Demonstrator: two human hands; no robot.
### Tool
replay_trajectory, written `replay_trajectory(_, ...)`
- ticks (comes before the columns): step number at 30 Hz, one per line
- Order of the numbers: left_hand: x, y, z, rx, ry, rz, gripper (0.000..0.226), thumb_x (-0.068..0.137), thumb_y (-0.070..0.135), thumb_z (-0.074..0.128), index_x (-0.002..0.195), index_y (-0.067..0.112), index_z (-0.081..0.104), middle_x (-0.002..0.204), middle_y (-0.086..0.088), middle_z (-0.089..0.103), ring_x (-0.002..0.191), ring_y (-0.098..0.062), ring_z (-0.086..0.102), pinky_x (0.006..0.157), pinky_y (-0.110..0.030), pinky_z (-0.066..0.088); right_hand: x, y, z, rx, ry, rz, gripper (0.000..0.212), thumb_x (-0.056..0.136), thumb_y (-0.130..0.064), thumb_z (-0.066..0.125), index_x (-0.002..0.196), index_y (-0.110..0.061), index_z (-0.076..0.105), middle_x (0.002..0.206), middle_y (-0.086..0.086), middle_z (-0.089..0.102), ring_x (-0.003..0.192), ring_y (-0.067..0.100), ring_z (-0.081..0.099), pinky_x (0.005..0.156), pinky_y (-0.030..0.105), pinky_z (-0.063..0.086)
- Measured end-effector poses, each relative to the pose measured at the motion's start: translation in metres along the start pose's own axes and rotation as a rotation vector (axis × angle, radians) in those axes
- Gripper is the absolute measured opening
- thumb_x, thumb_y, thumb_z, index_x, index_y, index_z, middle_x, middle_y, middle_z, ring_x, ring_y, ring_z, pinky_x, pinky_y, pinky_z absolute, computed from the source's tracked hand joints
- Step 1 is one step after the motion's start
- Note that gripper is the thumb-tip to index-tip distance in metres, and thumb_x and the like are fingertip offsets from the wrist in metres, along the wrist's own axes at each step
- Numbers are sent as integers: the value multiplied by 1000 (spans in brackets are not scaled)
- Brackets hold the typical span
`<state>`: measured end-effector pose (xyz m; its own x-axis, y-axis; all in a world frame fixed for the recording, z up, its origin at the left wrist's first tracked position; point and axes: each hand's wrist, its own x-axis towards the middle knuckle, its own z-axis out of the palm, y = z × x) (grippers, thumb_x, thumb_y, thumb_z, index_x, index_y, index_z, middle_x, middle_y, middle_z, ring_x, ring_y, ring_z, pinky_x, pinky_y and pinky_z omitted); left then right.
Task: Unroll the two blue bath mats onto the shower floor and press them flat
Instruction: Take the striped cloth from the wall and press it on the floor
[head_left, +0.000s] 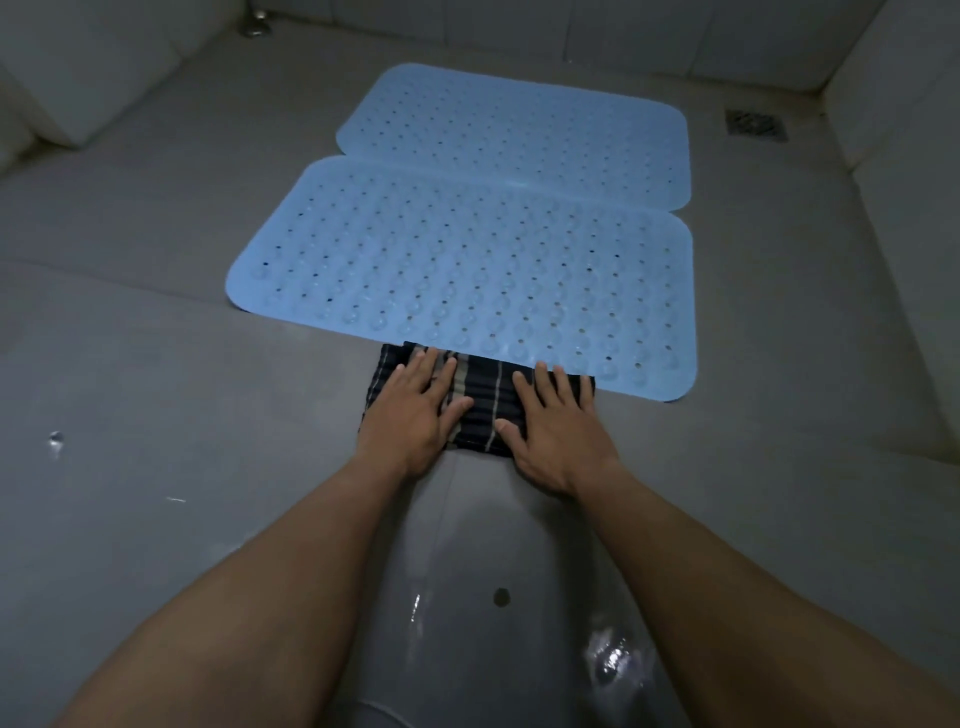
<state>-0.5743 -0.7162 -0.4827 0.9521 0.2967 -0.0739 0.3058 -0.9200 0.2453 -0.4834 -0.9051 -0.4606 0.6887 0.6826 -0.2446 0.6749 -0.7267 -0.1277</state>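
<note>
Against the near mat (467, 280) edge, both flat open hands (415, 410) (556, 431) press a striped cloth (480, 405).

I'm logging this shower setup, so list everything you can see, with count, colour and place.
bath mats: two, light blue, flat on the floor, near one overlapping the far one
striped cloth: one, dark with pale stripes, folded, tucked under the near mat's front edge
floor drain: one, dark grate, far right corner
shower floor: grey, wet patches near the camera
left hand: flat on the cloth, fingers spread
right hand: flat on the cloth, fingers spread
</note>
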Motion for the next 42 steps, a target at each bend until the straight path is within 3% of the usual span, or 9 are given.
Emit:
replay_trajectory(5,-1,-54,-14,2,-3,7,75,96,65,15,158,23,17,166,-2,7,152,-14,-2,122,-30,-3,23,-43,10,31,20,-92,77,98,-63,12,158,-16,2,165,5,-8,151,21,-13,121,49,-9)
replay_trajectory(8,-1,-85,-22,3,-16,-5,70,100,60,23,158,22,16,166,-2,6,152,-12,-4,122,-31,-2,42,-66,13,50,27,-132,74,98,-63,11,158,-22,-1,165,5,-8,151,21,-12,121,49,-9)
replay_trajectory(14,-3,-148,-36,60,-9,-9,76,95,63,12,157,21,20,165,-1,11,151,-12,1,122,-32,2,71,-117,16,110,35,-202,67,100,-60,15,158,-28,4,165,7,-8,151,22,-13,119,50,-15)
replay_trajectory(21,-1,-221,-71,168,-160,5,94,84,75,-13,158,22,8,166,-1,1,151,-13,-5,121,-36,1,101,-178,12,168,-40,-267,64,102,-53,11,158,-23,-1,165,6,-12,150,20,-19,119,50,-15)
replay_trajectory(25,-3,-248,-82,215,-209,-55,87,86,71,-11,158,24,-2,166,1,-7,150,-11,-12,121,-38,-2,121,-205,10,177,-68,-298,65,103,-50,18,158,-18,6,165,8,-12,150,22,-18,119,51,-14)
replay_trajectory(29,-3,-274,-87,200,-185,-93,88,83,71,-18,158,25,-5,166,1,-9,148,-10,-16,121,-38,-6,139,-227,7,78,-87,-360,66,104,-50,14,158,-15,-2,164,8,-14,150,22,-19,120,51,-12)
replay_trajectory(34,2,-298,-95,204,-187,-260,61,102,53,12,157,34,-7,165,2,-13,151,-15,-16,121,-48,-8,153,-256,-1,82,-146,-419,64,104,-47,18,158,-17,-1,164,11,-13,150,21,-17,120,49,-12)
replay_trajectory(37,6,-303,-99,174,-218,-351,58,103,51,16,155,42,-8,164,2,-17,150,-18,-18,119,-55,-10,158,-272,-5,145,-190,-404,60,104,-46,23,157,-20,10,165,9,-11,150,20,-18,119,48,-13)
replay_trajectory(42,13,-326,-114,118,-303,-450,57,103,50,15,153,45,-11,163,4,-22,150,-17,-21,117,-60,-11,181,-293,-13,72,-282,-463,63,105,-47,22,158,-20,0,163,10,-17,149,21,-22,117,46,-15)
